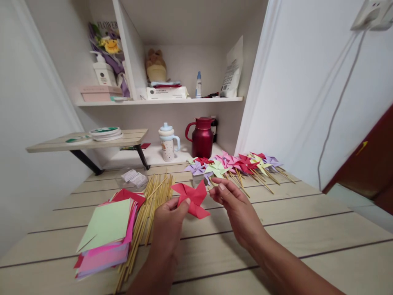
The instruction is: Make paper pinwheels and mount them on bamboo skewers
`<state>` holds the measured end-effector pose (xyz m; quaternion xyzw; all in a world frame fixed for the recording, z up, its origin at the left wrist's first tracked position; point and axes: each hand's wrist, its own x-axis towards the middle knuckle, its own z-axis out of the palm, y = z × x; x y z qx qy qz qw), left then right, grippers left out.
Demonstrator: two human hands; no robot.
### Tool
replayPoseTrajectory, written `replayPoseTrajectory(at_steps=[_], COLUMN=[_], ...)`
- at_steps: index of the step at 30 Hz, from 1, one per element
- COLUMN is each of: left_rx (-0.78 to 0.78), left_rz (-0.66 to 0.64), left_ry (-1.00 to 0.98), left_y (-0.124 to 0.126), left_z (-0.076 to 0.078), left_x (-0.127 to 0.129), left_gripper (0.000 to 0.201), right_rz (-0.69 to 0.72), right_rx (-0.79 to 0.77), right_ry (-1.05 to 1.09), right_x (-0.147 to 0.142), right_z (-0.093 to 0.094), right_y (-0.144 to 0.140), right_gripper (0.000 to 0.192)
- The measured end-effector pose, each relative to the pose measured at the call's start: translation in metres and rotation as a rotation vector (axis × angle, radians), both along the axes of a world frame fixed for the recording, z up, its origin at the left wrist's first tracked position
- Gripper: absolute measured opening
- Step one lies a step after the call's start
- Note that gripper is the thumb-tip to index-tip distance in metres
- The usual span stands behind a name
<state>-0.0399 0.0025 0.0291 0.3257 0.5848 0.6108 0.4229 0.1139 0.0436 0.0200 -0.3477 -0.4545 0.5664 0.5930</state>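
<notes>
Folded red paper pinwheel point(192, 198) held above the pale wooden tabletop point(307, 229), pinched at its lower left edge by left hand point(168, 223). Right hand point(238, 207) just right of it, fingers loosely curled, holding nothing visible. Bamboo sticks point(144, 217) lying lengthwise left of the left hand.

The pale plank counter point(307, 229) carries stacked coloured paper point(106, 235), wooden sticks point(147, 209) (loosely bundled), and finished pinwheels point(236, 164).
</notes>
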Motion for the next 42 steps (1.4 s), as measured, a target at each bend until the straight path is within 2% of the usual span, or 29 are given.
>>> replayPoseTrajectory(at_steps=[3, 5, 6, 8, 10, 13, 15, 19, 23, 26, 28, 31, 35, 37, 42], left_rx=[0.007, 0.048, 0.084, 0.205, 0.317, 0.456, 0.481, 0.391, 0.354, 0.430, 0.468, 0.403, 0.331, 0.314, 0.342], left_rz=[-0.002, 0.051, 0.103, 0.294, 0.475, 0.657, 0.685, 0.567, 0.309, 0.108, 0.049, 0.115, 0.195, 0.229, 0.330], left_ry=[-0.057, -0.132, -0.172, -0.275, -0.357, -0.453, -0.487, -0.497, -0.477, -0.485, -0.506, -0.517, -0.518, -0.517, -0.516], left_y=[-0.001, 0.000, 0.001, 0.001, -0.002, -0.010, -0.016, -0.022, -0.015, -0.002, 0.009, 0.023, 0.035, 0.037, 0.041], left_z=[0.004, 0.010, 0.014, 0.024, 0.036, 0.051, 0.054, 0.049, 0.045, 0.043, 0.037, 0.017, -0.009, -0.014, -0.012], left_x=[-0.005, -0.016, -0.024, -0.042, -0.059, -0.075, -0.078, -0.065, -0.030, -0.001, 0.013, 0.019, 0.013, 0.011, 0.004], left_gripper=[0.022, 0.026, 0.029, 0.029, 0.018, 0.011, 0.014, 0.010, 0.009, 0.012, 0.015, 0.013, 0.012, 0.013, 0.013], right_rz=[-0.019, -0.047, -0.062, -0.089, -0.121, -0.169, -0.198, -0.323, -0.412, -0.411, -0.384, -0.351, -0.342, -0.332, -0.281], right_rx=[0.013, 0.017, 0.017, 0.020, 0.023, 0.022, 0.022, 0.093, 0.153, 0.183, 0.217, 0.271, 0.310, 0.325, 0.368], right_ry=[-0.012, -0.012, -0.008, 0.009, 0.030, 0.057, 0.071, 0.036, -0.067, -0.230, -0.376, -0.607, -0.891, -1.019, -1.301], right_x=[0.004, 0.008, 0.010, 0.014, 0.017, 0.021, 0.024, 0.035, 0.051, 0.056, 0.054, 0.046, 0.038, 0.035, 0.016], right_z=[-0.001, -0.001, -0.002, -0.003, -0.006, -0.009, -0.011, -0.009, -0.007, -0.011, -0.015, -0.022, -0.027, -0.028, -0.022], right_y=[0.003, 0.008, 0.011, 0.017, 0.023, 0.031, 0.037, 0.049, 0.063, 0.067, 0.067, 0.064, 0.060, 0.058, 0.059], right_gripper=[0.035, 0.034, 0.033, 0.033, 0.034, 0.035, 0.036, 0.038, 0.039, 0.039, 0.036, 0.028, 0.023, 0.023, 0.027])
